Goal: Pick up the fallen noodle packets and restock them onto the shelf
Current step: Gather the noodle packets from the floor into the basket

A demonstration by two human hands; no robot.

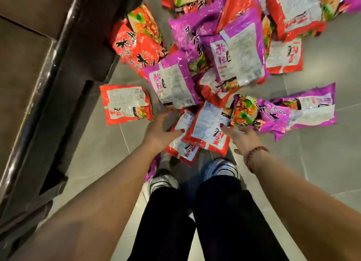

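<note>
Packet: a red one (207,129), back face up, lies tilted on the floor (322,163) just ahead of the shoes (222,167), at the near edge of the pile.
Under it: a 2nd red packet (182,150) sticks out below and to the left, touching it.
Left grip (161,132): fingers apart and fairly straight, thumb at the packet's left edge, clamped on nothing.
Right grip (241,136): fingers straight and apart, 1 fingertip at the packet's right edge, holding nothing.
Step in hand: by my reading, both are coming in from the 2 sides to lift this top packet.
How to do it well: I'd press in on the 2 long edges together, then slide the fingers under before lifting. The film looks slick and puffy, so a squeeze on the flat face alone would likely slip or crush the noodles.
Worth trying: scoop the 2nd packet in the same lift, since it already lies underneath.
Watch for: purple packets (172,83) overlapping just beyond; lifting straight up should keep them from dragging along.
Pile: many more red and purple packets spread away across the floor, plus 1 lone red one (125,104) off to the left.
Shelf (39,85): dark unit close on the left; I can't tell what its boards hold from here.
Progress: early, I'd judge, with nearly everything on the floor.
</note>
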